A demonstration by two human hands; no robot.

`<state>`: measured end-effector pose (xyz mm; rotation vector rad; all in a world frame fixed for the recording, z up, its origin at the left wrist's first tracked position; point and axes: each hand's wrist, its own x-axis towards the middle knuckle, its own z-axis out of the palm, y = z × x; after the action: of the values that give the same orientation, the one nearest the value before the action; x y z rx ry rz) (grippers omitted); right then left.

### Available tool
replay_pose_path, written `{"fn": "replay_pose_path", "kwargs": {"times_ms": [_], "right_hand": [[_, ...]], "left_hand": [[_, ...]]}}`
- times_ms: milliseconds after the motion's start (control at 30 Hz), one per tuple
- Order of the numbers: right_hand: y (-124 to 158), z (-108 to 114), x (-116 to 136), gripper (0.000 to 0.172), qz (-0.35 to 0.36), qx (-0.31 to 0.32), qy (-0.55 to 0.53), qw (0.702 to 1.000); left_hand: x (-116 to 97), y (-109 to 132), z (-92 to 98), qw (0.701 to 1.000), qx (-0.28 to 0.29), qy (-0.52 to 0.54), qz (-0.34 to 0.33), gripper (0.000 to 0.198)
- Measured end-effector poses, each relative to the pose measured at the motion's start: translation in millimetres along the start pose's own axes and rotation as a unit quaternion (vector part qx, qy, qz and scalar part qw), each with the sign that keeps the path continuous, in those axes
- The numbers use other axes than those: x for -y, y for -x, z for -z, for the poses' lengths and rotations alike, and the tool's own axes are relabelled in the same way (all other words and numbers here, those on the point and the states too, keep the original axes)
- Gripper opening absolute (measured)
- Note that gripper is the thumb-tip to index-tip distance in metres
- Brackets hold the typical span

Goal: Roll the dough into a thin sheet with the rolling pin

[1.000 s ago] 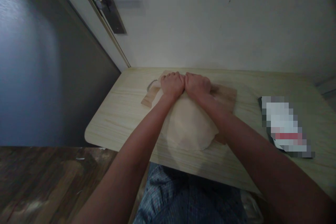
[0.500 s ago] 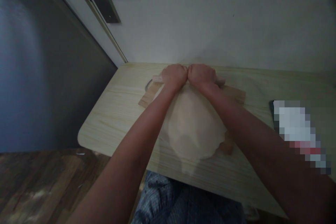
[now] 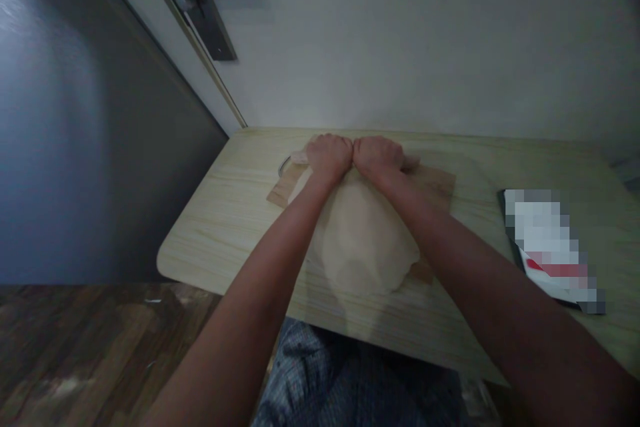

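My left hand [image 3: 329,155] and my right hand [image 3: 379,155] are side by side, knuckles up and thumbs nearly touching. Both have their fingers wrapped around a wooden rolling pin [image 3: 411,163], whose ends stick out past each hand. Under it a pale, flattened sheet of dough [image 3: 367,240] spreads toward me between my forearms. The dough lies over a wooden cutting board [image 3: 437,183] and hangs past its near edge. A metal loop handle [image 3: 283,165] shows at the board's left end. My hands hide the middle of the pin.
The light wood-grain table [image 3: 215,213] stands against a white door with a metal lock plate [image 3: 207,13]. On the right lies a dark-edged flat object [image 3: 545,240], its surface pixelated. A grey panel [image 3: 55,147] rises on the left. My legs are below the table's front edge.
The camera view has shifted slightly. Both hands and the rolling pin sit a little farther from the table's back edge, closer to me. The grip is the same.
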<state>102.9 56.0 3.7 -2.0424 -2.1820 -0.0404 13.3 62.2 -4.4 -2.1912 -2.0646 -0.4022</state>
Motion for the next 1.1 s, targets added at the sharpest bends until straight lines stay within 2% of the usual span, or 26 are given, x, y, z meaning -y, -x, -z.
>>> {"fn": "replay_pose_path", "kwargs": {"times_ms": [100, 267, 400, 633, 800, 1100], "right_hand": [[11.6, 1.2, 3.0, 0.045, -0.025, -0.015, 0.006, 1.000], [34.5, 3.7, 4.9, 0.041, 0.023, -0.062, 0.009, 0.998], [48.6, 3.1, 5.5, 0.040, 0.030, -0.101, -0.006, 0.994], [62.8, 2.4, 6.4, 0.034, 0.037, -0.106, -0.025, 0.993], [68.6, 3.8, 6.6, 0.034, 0.046, -0.116, -0.014, 0.992], [63.5, 10.3, 4.5, 0.038, 0.073, -0.064, 0.028, 0.995]], "left_hand": [[0.5, 11.8, 2.8, 1.000, -0.013, 0.009, -0.004, 0.044], [1.3, 29.7, 6.8, 0.999, -0.028, 0.022, -0.004, 0.043], [2.5, 42.1, 8.7, 0.999, -0.050, 0.018, -0.007, 0.040], [4.1, 57.6, 11.9, 0.996, -0.080, 0.012, -0.036, 0.034], [4.7, 62.6, 12.4, 0.996, -0.079, 0.013, -0.033, 0.035], [5.0, 59.4, 12.0, 0.997, -0.068, 0.008, -0.040, 0.036]]}}
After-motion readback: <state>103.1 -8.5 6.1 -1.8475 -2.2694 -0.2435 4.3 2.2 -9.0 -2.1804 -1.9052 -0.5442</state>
